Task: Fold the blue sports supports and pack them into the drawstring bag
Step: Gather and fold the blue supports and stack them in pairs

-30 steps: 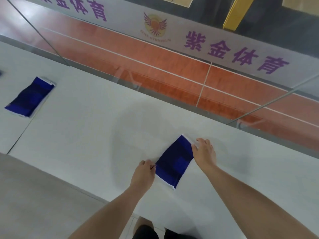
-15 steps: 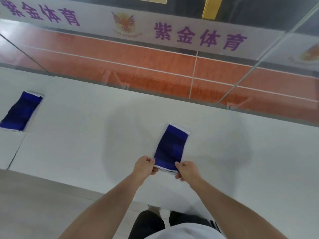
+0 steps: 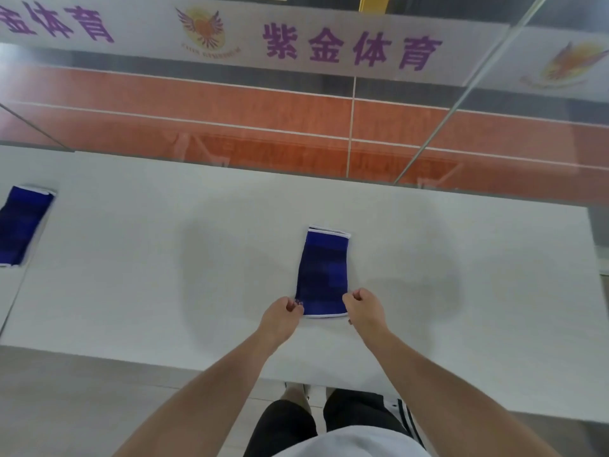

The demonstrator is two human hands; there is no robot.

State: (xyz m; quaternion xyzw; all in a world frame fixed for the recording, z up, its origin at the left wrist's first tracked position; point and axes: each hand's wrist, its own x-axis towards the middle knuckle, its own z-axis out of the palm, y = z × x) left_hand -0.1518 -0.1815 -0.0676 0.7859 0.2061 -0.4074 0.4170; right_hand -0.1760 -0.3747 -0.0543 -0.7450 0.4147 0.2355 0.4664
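Lying flat on the white table point(image 3: 131, 258), one blue support point(image 3: 324, 272) has its near end between the hands. The left hand point(image 3: 281, 316) pinches its near-left corner and the right hand point(image 3: 362, 310) its near-right, fingers curled. Two supports show: the second support point(image 3: 21, 224) lies well apart, far left.

Printed in large purple characters on a white frosted band point(image 3: 478, 41) running across the glass wall point(image 3: 263, 127): 紫金体育 point(image 3: 352, 47). Repeated further left on the same band but cut off by the frame edge, with only 金体育 point(image 3: 56, 24) showing. Between the two, a winged orange-and-purple emblem point(image 3: 201, 26) with a line of small lettering point(image 3: 211, 51) beneath, too blurred to read. At far right, part of a second emblem point(image 3: 566, 65), likewise unreadable.
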